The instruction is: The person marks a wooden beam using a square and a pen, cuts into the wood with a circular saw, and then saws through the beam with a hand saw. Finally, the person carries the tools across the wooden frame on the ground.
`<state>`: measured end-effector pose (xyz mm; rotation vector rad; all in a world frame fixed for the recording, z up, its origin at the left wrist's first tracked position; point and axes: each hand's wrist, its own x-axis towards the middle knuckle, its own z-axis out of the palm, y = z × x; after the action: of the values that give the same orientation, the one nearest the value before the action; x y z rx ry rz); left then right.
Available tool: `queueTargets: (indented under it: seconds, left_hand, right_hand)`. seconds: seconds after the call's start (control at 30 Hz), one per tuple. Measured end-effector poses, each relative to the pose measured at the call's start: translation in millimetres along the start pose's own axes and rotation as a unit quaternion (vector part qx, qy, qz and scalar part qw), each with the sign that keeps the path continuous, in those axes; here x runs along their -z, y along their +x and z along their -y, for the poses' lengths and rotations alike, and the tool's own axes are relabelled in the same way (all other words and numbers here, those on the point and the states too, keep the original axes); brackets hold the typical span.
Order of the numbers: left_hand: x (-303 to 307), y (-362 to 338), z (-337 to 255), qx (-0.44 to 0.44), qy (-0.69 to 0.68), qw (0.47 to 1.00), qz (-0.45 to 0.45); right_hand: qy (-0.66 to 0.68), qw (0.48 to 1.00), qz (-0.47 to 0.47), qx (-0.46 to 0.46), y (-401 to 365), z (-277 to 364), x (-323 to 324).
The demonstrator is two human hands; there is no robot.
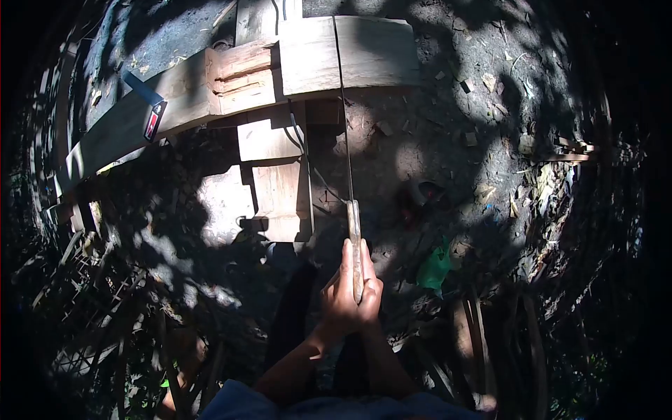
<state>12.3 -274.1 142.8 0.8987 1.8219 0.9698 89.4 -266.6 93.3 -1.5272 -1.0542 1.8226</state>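
Observation:
Both of my hands grip the wooden handle of a handsaw, the left hand (338, 294) on one side and the right hand (372, 288) on the other. The handsaw (354, 218) points straight away from me, its thin blade seen edge-on. That blade runs across the right part of a wide wooden plank (381, 54) and overlaps its full width in this view. Left of the blade, the plank has a rough notch (245, 80) cut in it. Further left on the plank lies a try square (155, 119) with a bluish blade and a dark, red-marked stock.
Beneath the plank, a wooden support (283, 192) stretches toward me, with a dark strap (294, 126) hanging at its side. A crumpled green plastic bag (435, 266) lies on the ground (483, 175) at the right. Wood chips and leaves are scattered about; sticks lie near my feet.

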Motion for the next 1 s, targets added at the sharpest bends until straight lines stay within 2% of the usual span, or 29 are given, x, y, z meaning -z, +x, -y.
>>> queueTargets:
  seconds: [0.07,0.1,0.13,0.2,0.23,0.27,0.3,0.33,0.37,0.43,0.5,0.53,0.6,0.67,0.7,0.73,0.8,0.83,0.87,0.93,1.0]
  left_hand:
    - [7.4,46.1,12.9,-0.058,-0.003,0.998,-0.008]
    - [7.5,105.8,19.8,0.018,-0.009,1.000,-0.004]
    - [8.8,169.6,24.6,-0.041,0.038,0.998,-0.038]
    - [4.4,192.8,31.6,-0.081,0.054,0.992,-0.078]
    - [1.5,172.3,31.2,-0.064,0.057,0.993,-0.079]
    - [-4.9,123.2,22.2,-0.009,0.043,0.998,-0.049]
    - [-4.8,107.0,15.1,-0.005,0.032,0.998,-0.051]
    - [-10.7,61.5,24.1,-0.056,0.048,0.995,-0.067]
    - [-12.6,19.3,20.3,-0.046,0.023,0.998,-0.041]
    - [-8.1,17.9,17.6,-0.040,0.011,0.999,-0.028]
    - [-6.1,105.6,41.3,-0.051,0.031,0.997,-0.046]
    - [-5.7,155.5,48.5,-0.036,0.062,0.996,-0.057]
    - [-1.7,202.4,56.0,0.006,0.113,0.990,-0.083]
    - [-24.0,131.8,78.4,0.003,0.038,0.997,-0.060]
    - [-36.4,75.9,89.2,0.016,0.028,0.999,-0.006]
    - [-46.6,28.7,91.8,-0.001,0.021,1.000,0.007]
    - [-56.6,-38.4,86.7,0.024,-0.001,0.998,0.056]
    - [-53.3,-48.9,73.8,0.076,-0.024,0.992,0.099]
    - [-46.6,-51.6,68.0,0.073,-0.015,0.990,0.123]
    - [-40.0,-34.5,56.8,0.056,-0.018,0.989,0.135]
    - [-22.2,-2.0,42.1,-0.009,-0.066,0.988,0.143]
  right_hand:
    - [-0.075,0.992,0.019,0.095,63.8,3.8,-15.2]
    - [-0.129,0.979,0.020,0.157,109.0,11.8,-27.6]
    - [-0.150,0.970,0.013,0.191,157.7,15.6,-41.0]
    - [-0.156,0.965,0.013,0.208,192.0,18.9,-46.6]
    - [-0.158,0.969,0.016,0.190,177.3,14.2,-40.4]
    - [-0.158,0.975,0.017,0.156,133.1,8.9,-26.0]
    - [-0.153,0.979,0.021,0.130,86.4,-3.1,-11.0]
    - [-0.116,0.989,0.026,0.093,47.8,-12.3,2.3]
    - [-0.080,0.995,0.019,0.048,12.2,-19.7,12.8]
    - [-0.093,0.994,0.019,0.057,37.9,-24.3,6.6]
    - [-0.169,0.973,0.021,0.156,131.9,-27.0,-21.6]
    - [-0.183,0.967,0.022,0.176,172.8,-26.2,-34.9]
    - [-0.191,0.961,0.013,0.200,206.9,-26.9,-46.7]
    - [-0.196,0.961,-0.001,0.194,187.5,-36.0,-35.6]
    - [-0.198,0.963,-0.010,0.182,163.6,-41.4,-26.6]
    - [-0.198,0.964,-0.022,0.174,140.7,-46.8,-18.7]
    - [-0.195,0.966,-0.055,0.161,96.4,-62.1,-6.3]
    - [-0.204,0.962,-0.074,0.167,80.4,-66.3,-3.3]
    - [-0.214,0.956,-0.091,0.180,66.1,-67.8,-2.3]
    - [-0.235,0.936,-0.133,0.227,36.3,-63.4,-0.9]
    - [-0.253,0.910,-0.156,0.288,12.4,-48.8,2.6]
